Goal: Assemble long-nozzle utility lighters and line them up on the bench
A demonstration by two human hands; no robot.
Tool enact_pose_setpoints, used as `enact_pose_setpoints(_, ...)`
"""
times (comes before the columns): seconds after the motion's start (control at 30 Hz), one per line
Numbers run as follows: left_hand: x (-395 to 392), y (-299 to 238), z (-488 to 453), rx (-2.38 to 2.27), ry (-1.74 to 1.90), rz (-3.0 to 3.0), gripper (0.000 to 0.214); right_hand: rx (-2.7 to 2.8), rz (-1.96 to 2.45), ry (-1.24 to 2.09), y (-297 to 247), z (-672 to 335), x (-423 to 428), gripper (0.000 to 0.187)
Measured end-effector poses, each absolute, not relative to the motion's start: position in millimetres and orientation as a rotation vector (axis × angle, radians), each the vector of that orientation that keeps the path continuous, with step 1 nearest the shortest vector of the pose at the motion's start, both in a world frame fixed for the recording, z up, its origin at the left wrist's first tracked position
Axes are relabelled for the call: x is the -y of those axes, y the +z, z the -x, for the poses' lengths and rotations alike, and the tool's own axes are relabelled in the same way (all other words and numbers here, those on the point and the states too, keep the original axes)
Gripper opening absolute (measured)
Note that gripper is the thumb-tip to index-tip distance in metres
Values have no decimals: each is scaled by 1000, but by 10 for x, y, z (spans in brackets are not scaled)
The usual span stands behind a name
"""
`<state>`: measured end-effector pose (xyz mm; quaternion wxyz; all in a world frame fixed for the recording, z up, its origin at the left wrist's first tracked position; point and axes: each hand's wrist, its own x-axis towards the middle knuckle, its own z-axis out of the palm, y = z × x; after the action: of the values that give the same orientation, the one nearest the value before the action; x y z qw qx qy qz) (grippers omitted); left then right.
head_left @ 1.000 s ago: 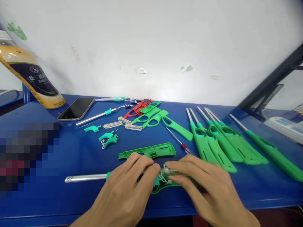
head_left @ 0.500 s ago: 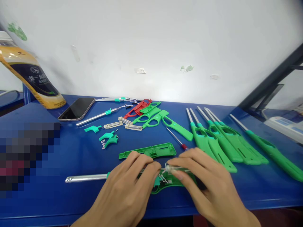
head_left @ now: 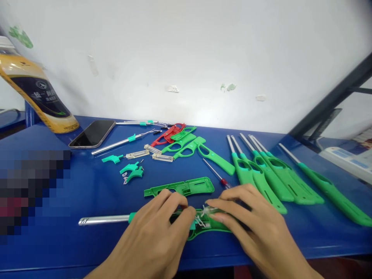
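Note:
An opened gas lighter's green half shell (head_left: 200, 233) lies under both hands, its inside facing up. Its metal tube (head_left: 104, 220) points left. My left hand (head_left: 158, 228) is closed over the shell's trigger end, fingers bent down onto the parts there; fingertips are partly hidden. Between thumb and fingers, my right hand (head_left: 255, 223) pinches a clear fuel tank (head_left: 211, 210) at the shell's handle end. Thin white wires (head_left: 200, 221) show between the hands. Just beyond them lies the matching green half shell (head_left: 200, 186), hollow side up.
Assembled green lighters (head_left: 273, 174) lie at right, near a red-handled screwdriver (head_left: 223, 182). Farther back are loose shells (head_left: 188, 149), clear tanks (head_left: 162, 157), teal triggers (head_left: 135, 170) and a metal tube (head_left: 113, 145). A phone (head_left: 93, 133) and bottle (head_left: 43, 89) stand back left.
The view has shifted slightly. My right hand has brought the clear tank a little lower, closer to the half shell. My left hand stays over the trigger end.

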<state>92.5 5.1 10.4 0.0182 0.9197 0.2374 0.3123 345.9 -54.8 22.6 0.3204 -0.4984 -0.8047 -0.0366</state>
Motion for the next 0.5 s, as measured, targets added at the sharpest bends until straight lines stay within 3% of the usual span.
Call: enact_pose_setpoints(0.5,13,141,-979,-733,1054,-2902,30,2158,1311,60,231,-3468,576,22)
